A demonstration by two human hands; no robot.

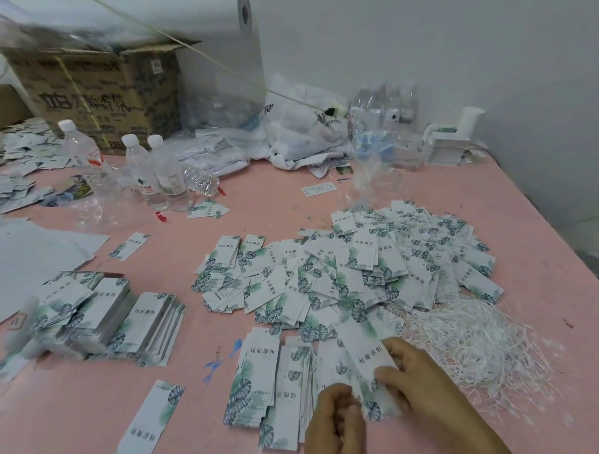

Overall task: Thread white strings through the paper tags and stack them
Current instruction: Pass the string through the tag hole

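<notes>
On my bench (324, 205) I count three upright water bottles (143, 171) at ten o'clock, plus one crushed bottle (201, 181) lying beside them. One cardboard box (96, 94) sits at eleven o'clock. One tangle of white strings (472, 343) lies at three o'clock. The paper tags (327, 276) in the middle heap are too many to count; two single tags (149, 425) lie apart at seven and nine o'clock. Two hands of mine, left hand (335, 426) and right hand (418, 375), show at six o'clock
</notes>
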